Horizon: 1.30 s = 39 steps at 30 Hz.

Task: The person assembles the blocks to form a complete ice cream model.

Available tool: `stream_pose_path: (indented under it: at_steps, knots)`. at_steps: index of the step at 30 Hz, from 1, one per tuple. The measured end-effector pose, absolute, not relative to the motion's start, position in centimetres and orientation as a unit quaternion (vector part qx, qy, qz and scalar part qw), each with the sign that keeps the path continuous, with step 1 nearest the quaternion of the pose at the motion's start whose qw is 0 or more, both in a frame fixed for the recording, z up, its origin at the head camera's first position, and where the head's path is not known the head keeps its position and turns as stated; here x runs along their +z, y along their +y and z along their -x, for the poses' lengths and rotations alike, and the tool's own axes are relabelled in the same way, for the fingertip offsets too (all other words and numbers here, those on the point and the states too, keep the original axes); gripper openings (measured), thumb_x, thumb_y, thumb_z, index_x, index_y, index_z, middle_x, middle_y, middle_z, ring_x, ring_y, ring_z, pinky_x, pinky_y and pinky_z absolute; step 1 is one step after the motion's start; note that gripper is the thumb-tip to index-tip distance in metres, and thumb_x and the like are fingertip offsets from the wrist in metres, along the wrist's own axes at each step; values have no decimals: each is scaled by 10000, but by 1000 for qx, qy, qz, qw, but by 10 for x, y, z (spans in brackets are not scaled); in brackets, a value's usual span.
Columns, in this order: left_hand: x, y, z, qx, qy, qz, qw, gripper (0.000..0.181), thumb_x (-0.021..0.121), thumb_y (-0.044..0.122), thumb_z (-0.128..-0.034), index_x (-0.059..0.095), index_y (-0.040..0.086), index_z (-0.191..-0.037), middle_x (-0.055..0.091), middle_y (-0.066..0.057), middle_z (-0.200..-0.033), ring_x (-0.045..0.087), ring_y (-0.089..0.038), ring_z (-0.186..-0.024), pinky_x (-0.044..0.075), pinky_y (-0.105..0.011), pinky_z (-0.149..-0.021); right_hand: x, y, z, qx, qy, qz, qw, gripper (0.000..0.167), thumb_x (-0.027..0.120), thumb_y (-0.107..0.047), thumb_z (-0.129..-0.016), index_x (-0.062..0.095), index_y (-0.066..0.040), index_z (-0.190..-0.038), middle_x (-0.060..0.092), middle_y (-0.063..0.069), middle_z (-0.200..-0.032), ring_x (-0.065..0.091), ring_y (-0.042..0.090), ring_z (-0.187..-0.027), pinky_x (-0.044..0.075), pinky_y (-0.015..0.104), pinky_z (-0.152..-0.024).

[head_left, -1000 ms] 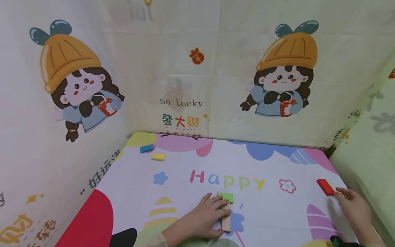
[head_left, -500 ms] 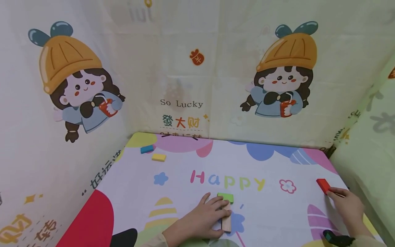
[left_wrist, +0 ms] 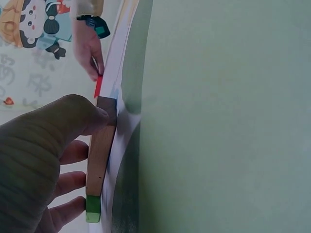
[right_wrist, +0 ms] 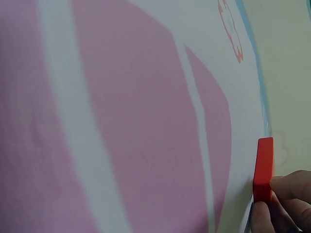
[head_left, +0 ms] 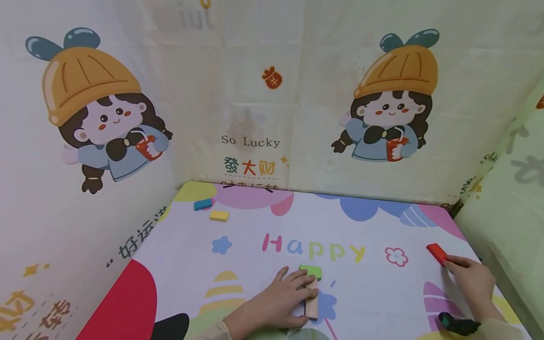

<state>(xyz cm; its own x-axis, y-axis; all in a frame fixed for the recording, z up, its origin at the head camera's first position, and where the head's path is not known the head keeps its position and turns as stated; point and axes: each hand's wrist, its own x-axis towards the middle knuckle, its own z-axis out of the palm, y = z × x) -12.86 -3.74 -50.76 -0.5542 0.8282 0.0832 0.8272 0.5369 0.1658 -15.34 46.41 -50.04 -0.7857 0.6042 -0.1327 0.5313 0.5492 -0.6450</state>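
Note:
My left hand (head_left: 284, 296) lies over a plain wooden block (head_left: 312, 308), its thumb at the near end and fingertips along the side. A green block (head_left: 312, 272) lies crosswise at the far end, close to my fingertips. In the left wrist view the wooden block (left_wrist: 101, 155) and green block (left_wrist: 93, 208) line up end to end. At the right of the table, my right hand (head_left: 473, 281) pinches a red block (head_left: 437, 254) by one end. The right wrist view shows the red block (right_wrist: 264, 167) between thumb and fingers.
A blue block (head_left: 203, 204) and a yellow block (head_left: 219, 216) lie near the back left of the printed table mat (head_left: 340, 222). Patterned cloth walls (head_left: 314, 118) rise behind and at both sides. My right wrist wears a dark band (head_left: 458, 325).
My right hand has moved left, carrying the red block along and turning it slightly. The left hand and the blocks beneath it stay put.

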Motion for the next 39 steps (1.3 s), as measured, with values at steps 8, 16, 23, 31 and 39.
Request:
stream_pose_path:
  at_steps: [8,16,23,31,39]
  knots:
    - [-508,-37,128,97,877,-471,6,549,637,497,-962,535,351,-1481,433,82,-1606,353,-164,-1508,363,-618,-1147,-501,457,156,362,-875,320,36,436,633,-248,-997,650,70,-1295,540,360,-1382,461,476,-1185,351,469,-816]
    - [-508,-38,126,109,876,-469,3,536,639,479,-971,537,345,-1479,421,69,-1619,346,-173,-1520,378,-667,-1111,-499,447,155,355,-886,296,41,438,632,-257,-998,652,64,-1296,553,357,-1379,484,455,-1163,345,398,-776]
    - [-508,-39,126,103,878,-467,8,555,633,490,-974,515,356,-1500,390,73,-1639,325,-168,-1535,378,-678,-1102,-499,432,158,353,-889,288,44,444,634,-251,-991,649,61,-1306,560,350,-1382,502,458,-1166,349,420,-783]
    - [-509,-38,127,94,878,-469,0,543,643,480,-964,531,355,-1481,416,70,-1622,351,-174,-1521,386,-674,-1097,-499,416,164,351,-898,266,6,472,625,-263,-1001,624,58,-1346,521,368,-1412,478,474,-1178,378,414,-759]
    - [-510,-37,127,98,879,-466,-1,540,650,472,-957,538,357,-1473,423,67,-1617,351,-168,-1517,380,-678,-1098,-497,403,170,349,-909,227,-3,461,658,-258,-980,647,43,-1329,525,370,-1410,488,482,-1192,394,414,-774]
